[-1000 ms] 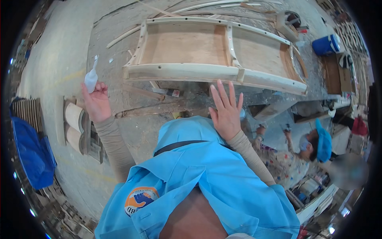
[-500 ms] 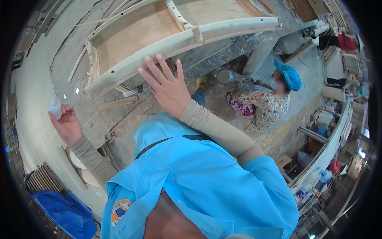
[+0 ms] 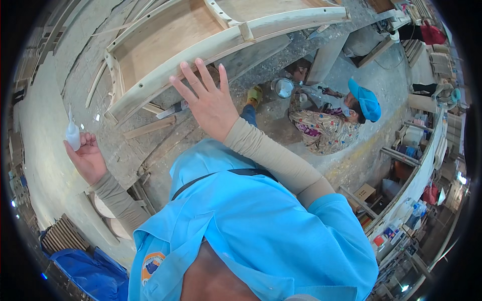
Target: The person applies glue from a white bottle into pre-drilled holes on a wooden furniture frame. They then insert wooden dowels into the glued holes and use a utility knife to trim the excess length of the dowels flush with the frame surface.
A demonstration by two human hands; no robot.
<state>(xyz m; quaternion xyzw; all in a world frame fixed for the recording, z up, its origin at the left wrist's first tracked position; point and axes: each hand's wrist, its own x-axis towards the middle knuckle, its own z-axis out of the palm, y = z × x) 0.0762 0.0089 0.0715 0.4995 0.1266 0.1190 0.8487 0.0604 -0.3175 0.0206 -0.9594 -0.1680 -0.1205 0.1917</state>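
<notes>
My left hand [image 3: 89,159] is closed around the lower part of a small white squeeze bottle [image 3: 73,134], whose thin nozzle points up. My right hand [image 3: 211,108] holds nothing; its fingers are stretched out and spread, with the tips at the near curved rail of a wooden frame [image 3: 193,59]. Whether they press on the rail or hover just over it, I cannot tell. The frame has thin wooden panels set between pale rails, with several small dark holes along them.
A co-worker [image 3: 329,125] in a blue cap sits low at the right, near a round can [image 3: 284,88] with white contents. A wood strip [image 3: 150,128] and a flat-bladed tool [image 3: 172,109] lie below the frame. Blue plastic sheeting [image 3: 93,273] is at the lower left.
My right fingers have spread a little wider. The bottle's nozzle shows more plainly. The view has shifted slightly, and the co-worker leans differently, with the can's white contents now showing.
</notes>
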